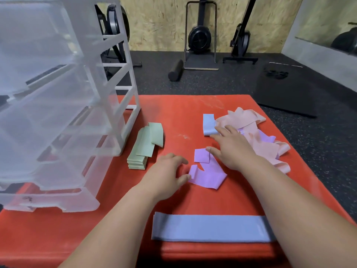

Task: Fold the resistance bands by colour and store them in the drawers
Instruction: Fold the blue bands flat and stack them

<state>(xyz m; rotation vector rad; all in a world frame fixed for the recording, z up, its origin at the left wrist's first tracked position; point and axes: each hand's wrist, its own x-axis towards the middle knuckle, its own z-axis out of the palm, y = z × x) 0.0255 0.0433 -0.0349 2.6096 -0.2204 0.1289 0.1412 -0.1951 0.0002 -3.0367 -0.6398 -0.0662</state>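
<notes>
Purple band (pixel 207 174) lies crumpled on the red mat (pixel 173 113), right of the drawer unit (pixel 58 113).
Matte lilac cloth, one end folded over. Left hand (pixel 168 171), loosely curled, thumb touching the end nearer the unit; right hand (pixel 231 149) spread flat on the farther side.

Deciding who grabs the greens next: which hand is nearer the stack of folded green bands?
Left. The left hand lies just right of the green stack, by the purple band; the right hand is farther right, at the pink pile.
</notes>
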